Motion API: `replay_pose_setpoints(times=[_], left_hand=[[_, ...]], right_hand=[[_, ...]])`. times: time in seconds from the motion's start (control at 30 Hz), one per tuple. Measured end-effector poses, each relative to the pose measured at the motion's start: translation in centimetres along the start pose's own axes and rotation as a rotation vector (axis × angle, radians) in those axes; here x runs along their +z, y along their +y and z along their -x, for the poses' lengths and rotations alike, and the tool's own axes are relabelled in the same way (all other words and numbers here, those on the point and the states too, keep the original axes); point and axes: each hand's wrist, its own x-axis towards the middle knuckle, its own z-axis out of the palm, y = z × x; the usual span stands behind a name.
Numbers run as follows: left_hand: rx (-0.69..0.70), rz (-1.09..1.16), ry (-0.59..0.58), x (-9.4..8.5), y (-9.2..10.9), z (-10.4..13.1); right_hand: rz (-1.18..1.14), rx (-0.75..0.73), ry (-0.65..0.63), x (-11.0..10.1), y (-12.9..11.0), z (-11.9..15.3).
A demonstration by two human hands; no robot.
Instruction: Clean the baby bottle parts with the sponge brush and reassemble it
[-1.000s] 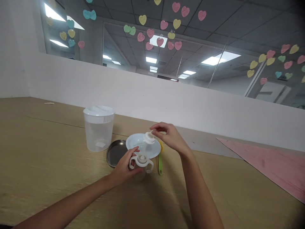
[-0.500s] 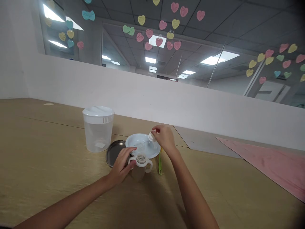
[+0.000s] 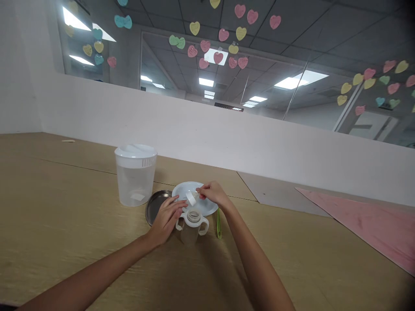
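A baby bottle (image 3: 189, 233) with two white side handles stands upright on the table, its threaded mouth uncovered. Over the white plate (image 3: 209, 209), my right hand (image 3: 212, 193) pinches a clear nipple set in a white bottle collar (image 3: 191, 198), tilted on its side. My left hand (image 3: 167, 217) is just left of the bottle, fingers stretched out toward the collar. Whether its fingertips touch the collar I cannot tell. Right of the bottle lies a green handle (image 3: 218, 226), its far end hidden by my right hand and the plate.
A round dark metal tray (image 3: 151, 211) lies partly under my left hand. Behind it stands a translucent lidded bucket (image 3: 135, 179). A pink sheet (image 3: 363, 220) covers the table's right side. The white wall with windows rises along the back.
My right hand has moved left and nearer, turning the collar onto its side. My left hand has drawn its thumb away from the bottle handle and straightened its fingers.
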Motion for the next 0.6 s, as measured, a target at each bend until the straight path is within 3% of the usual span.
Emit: replay_pose_setpoints(times=[0.23, 0.47, 0.6], left_hand=[[-0.016, -0.023, -0.024, 0.0, 0.4, 0.0], [-0.026, 0.007, -0.024, -0.4, 1.0, 0.0], [-0.021, 0.018, -0.035, -0.3, 0.9, 0.1]], right_hand=[[0.000, 0.041, -0.005, 0.4, 1.3, -0.7], [0.045, 0.099, 0.254, -1.4, 1.8, -0.7], [-0.041, 0.051, 0.271, -2.0, 1.8, -0.6]])
